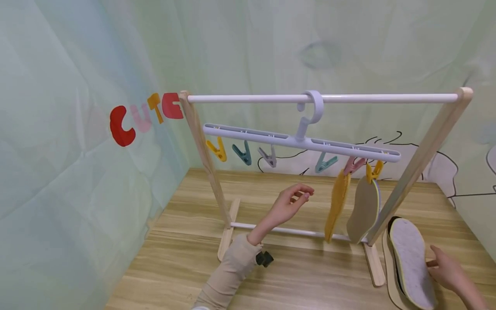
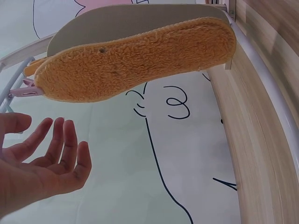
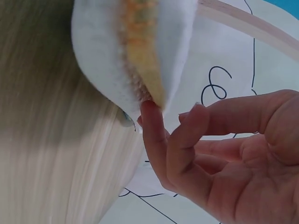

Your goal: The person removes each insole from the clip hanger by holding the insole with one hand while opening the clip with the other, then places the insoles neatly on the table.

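Note:
My left hand [image 1: 288,202] is raised in front of the rack, fingers loosely bent and holding nothing. Just right of it hangs an orange fuzzy insole [image 1: 336,209] from a pink clip [image 1: 353,165]; the left wrist view shows its fleecy side. A beige insole [image 1: 363,211] hangs beside it from a yellow clip [image 1: 374,171]. At the right, my right hand [image 1: 447,269] is at the edge of a pile of insoles topped by a grey one [image 1: 412,258]. In the right wrist view a fingertip [image 3: 152,114] touches the insoles' tip, without a visible pinch.
A lilac clip hanger [image 1: 252,137] hooks over the white bar [image 1: 248,99] of a wooden rack. Its other clips, such as a yellow one [image 1: 217,149] and a teal one [image 1: 243,153], hold nothing. A small black object [image 1: 265,258] lies on the table [image 1: 162,267].

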The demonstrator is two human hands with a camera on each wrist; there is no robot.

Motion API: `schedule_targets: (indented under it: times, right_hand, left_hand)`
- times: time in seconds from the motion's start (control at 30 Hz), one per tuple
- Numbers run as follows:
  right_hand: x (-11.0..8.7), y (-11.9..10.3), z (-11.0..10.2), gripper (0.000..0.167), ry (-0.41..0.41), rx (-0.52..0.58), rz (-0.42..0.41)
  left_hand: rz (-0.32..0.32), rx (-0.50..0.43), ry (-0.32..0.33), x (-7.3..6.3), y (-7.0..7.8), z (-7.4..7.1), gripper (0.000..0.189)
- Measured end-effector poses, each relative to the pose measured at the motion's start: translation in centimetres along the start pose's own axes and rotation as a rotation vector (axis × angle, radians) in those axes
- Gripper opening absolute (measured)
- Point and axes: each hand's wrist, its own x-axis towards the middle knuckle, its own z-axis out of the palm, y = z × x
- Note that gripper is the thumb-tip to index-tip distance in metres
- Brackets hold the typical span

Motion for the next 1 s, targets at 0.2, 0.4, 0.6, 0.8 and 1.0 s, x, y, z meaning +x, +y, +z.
schedule_targets:
  times: [0.2,0.4,0.6,0.8,1.0]
  right_hand:
    - [-0.4,0.3,0.2,0.061,0.004,0.026,0.012]
    - [-0.9,0.2,0.0,0.063,0.064,0.040,-0.004]
    - [-1.5,-0.8,-0.4,0.051,0.193,0.004,-0.044]
    - [-1.6,-1.9,-0.3,0.039,0.342,0.048,-0.024]
    - [0.7,1.4,1.2,0.039,0.476,0.089,-0.008]
  left_hand:
    - [-0.013,-0.004,0.011,0.4,-1.8,0.5,0.023]
    - [-0.009,0.004,0.019,0.4,-2.0,0.6,0.023]
    - [-0.002,0.007,0.025,0.4,-1.9,0.5,0.022]
    - [-0.005,0.006,0.030,0.5,-1.8,0.5,0.024]
    - [-0.016,-0.007,0.025,0.6,-1.6,0.5,0.025]
